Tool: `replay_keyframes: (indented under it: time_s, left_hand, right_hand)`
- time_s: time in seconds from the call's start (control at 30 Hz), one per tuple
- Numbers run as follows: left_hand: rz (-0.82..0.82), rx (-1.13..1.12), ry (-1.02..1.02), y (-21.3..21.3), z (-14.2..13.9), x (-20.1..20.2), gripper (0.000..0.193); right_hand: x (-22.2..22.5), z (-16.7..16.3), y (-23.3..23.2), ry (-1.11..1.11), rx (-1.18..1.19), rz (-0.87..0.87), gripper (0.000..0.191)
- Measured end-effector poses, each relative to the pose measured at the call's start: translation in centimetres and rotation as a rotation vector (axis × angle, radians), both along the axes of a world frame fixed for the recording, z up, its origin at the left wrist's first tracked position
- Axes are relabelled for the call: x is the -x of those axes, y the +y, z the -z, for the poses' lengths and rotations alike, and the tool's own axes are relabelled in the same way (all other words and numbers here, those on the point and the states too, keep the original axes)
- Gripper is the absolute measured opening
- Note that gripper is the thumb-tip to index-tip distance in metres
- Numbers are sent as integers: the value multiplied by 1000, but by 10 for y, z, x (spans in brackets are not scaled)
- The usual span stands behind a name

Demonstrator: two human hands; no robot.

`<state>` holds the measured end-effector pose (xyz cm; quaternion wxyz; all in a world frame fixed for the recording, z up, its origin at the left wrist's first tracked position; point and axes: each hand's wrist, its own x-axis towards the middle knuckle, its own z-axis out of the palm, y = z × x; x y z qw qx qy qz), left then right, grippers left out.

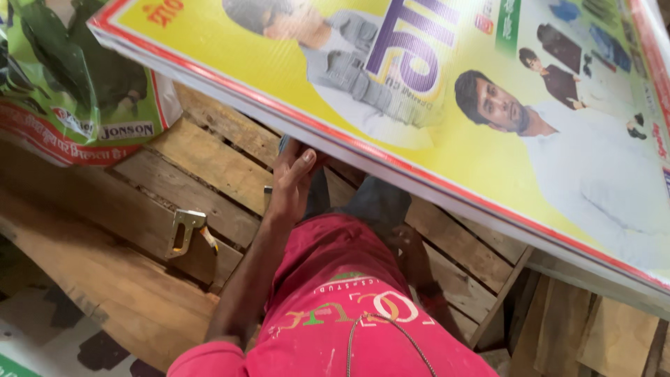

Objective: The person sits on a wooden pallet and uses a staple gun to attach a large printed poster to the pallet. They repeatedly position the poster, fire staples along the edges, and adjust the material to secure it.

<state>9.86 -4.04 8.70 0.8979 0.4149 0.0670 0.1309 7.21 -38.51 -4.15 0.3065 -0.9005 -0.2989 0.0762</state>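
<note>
Left hand (292, 178) presses flat under the yellow printed board's (447, 150) lower edge, lifting it off the wooden frame (209, 164); right hand (408, 248) rests apart, its grip unclear, and next the staple gun (187, 230) seems needed.

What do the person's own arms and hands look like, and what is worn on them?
Both arms are bare below short pink-red sleeves. The left hand wears no glove or ring that shows. The right hand lies in shadow; something reddish seems to circle its wrist, too dim to identify.

The stack of printed boards (447, 112) lies tilted above the wooden pallet (209, 167). The left hand (292, 178) touches its lower edge from beneath. The staple gun (185, 232) lies on the pallet, left of this hand. A printed bag (70, 84) stands behind, at far left.
</note>
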Motion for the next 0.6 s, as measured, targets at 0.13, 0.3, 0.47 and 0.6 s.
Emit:
replay_keyframes:
  time_s: [0.13, 0.3, 0.47, 0.6]
  left_hand:
    - [16, -12, -42, 1, -4, -4, 67]
    - [26, -6, -2, -1, -13, -10, 70]
    - [39, -2, -30, 0, -24, -13, 71]
    - [69, 12, -56, 2, -30, -17, 71]
  right_hand:
    - [-20, -14, 19, -143, 215, -172, 44]
    - [-28, -19, 28, -213, 211, -176, 34]
    - [-24, -38, 16, -184, 222, -167, 42]
    - [-34, -55, 21, -218, 243, -263, 51]
